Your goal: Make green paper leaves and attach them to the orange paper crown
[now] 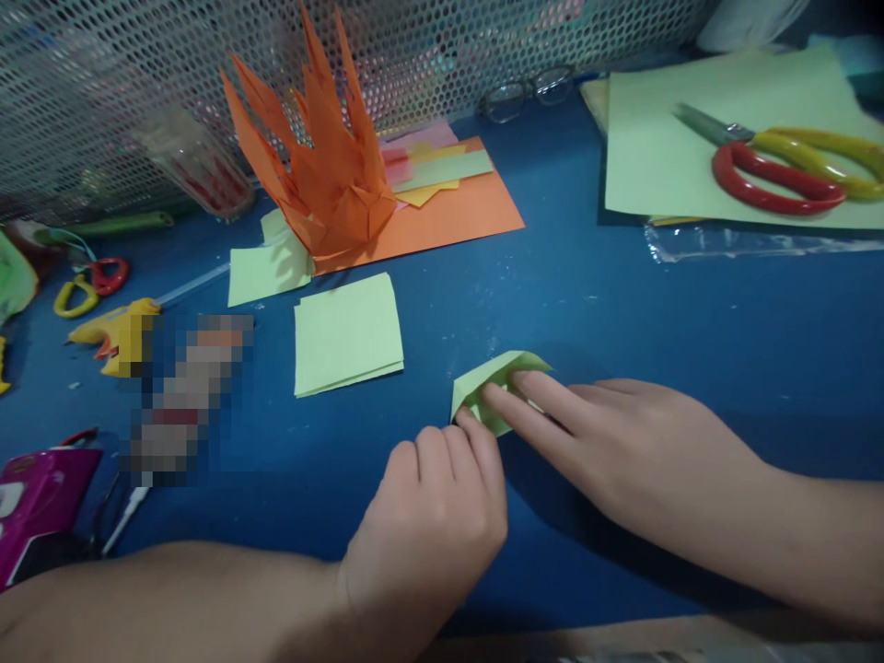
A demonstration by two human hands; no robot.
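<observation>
A light green sheet of paper (507, 368), partly folded, lies at the middle of the blue table, its upper edge raised in a flap. My left hand (438, 511) is closed, knuckles up, with its index finger at the paper's lower left corner; its thumb is hidden. From the right, my right hand (622, 437) reaches in with two fingers on the inside of the fold, holding the paper; its thumb is out of sight. Left of the folded piece is a stack of square green papers (349, 336). More green paper pieces (266, 276) lie behind it.
An orange paper model with pointed spikes (318, 175) stands on orange paper at the back. Scissors (780, 166) rest on green sheets at right. Eyeglasses (529, 92) and a jar (200, 170) sit by the mesh panel. A yellow glue gun (124, 331) lies left.
</observation>
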